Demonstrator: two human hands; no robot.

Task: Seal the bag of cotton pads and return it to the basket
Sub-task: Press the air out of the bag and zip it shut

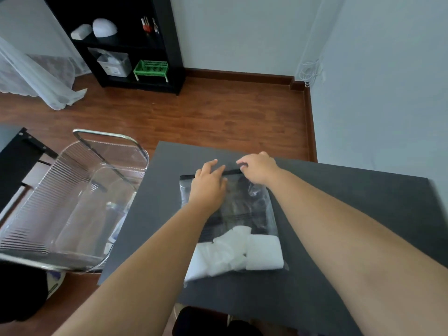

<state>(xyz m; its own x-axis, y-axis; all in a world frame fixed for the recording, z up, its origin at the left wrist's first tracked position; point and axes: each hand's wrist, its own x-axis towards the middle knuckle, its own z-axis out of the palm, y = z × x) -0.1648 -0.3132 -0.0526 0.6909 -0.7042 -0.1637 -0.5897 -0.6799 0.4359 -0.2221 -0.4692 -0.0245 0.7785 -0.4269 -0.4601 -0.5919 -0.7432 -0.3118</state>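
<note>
A home room: wooden floor (194,117), lace curtain (36,76), black shelf (169,44).

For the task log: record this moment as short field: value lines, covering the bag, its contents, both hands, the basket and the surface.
surface: dark grey table
bag: clear zip bag lying flat on the table, black zip strip at its far edge
contents: white cotton pads bunched at the bag's near end
left hand: left hand resting flat on the bag's top, fingers at the zip strip
right hand: right hand pinching the zip strip
basket: clear plastic basket to the left of the table, bag not in it
seal state: cannot tell
</note>
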